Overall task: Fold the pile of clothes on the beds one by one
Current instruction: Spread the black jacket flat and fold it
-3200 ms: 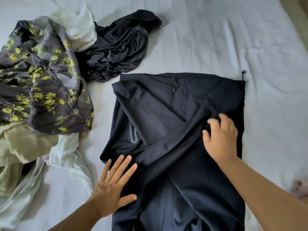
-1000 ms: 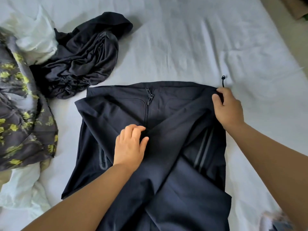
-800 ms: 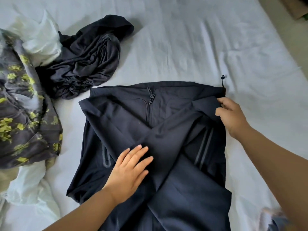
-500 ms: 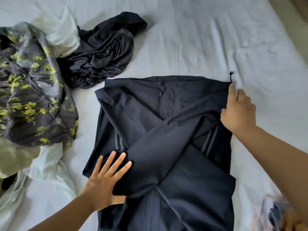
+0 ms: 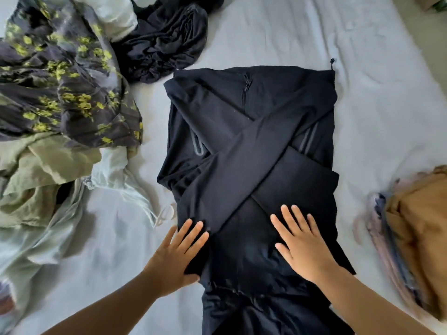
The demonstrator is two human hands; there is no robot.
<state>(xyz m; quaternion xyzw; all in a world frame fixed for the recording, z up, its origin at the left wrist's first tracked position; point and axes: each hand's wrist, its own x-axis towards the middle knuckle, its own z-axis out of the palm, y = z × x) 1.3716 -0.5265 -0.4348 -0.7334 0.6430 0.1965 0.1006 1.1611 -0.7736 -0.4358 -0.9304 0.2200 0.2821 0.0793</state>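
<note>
A dark navy jacket lies flat on the bed in the middle of the view, its two sleeves crossed over the front in an X. My left hand lies flat with spread fingers on the jacket's lower left edge, at the end of one sleeve. My right hand presses flat on the lower right part of the jacket. A pile of unfolded clothes sits at the left: a grey garment with yellow flowers, an olive one and a pale one.
A crumpled black garment lies beyond the jacket at the upper left. A stack of folded clothes with a tan piece on top sits at the right edge. The pale bedsheet spreads wrinkled beyond the jacket.
My right hand left the jacket's upper right corner and came down onto its lower part. My left hand slid a little toward me along the left edge. The view shifted, showing the folded stack.
</note>
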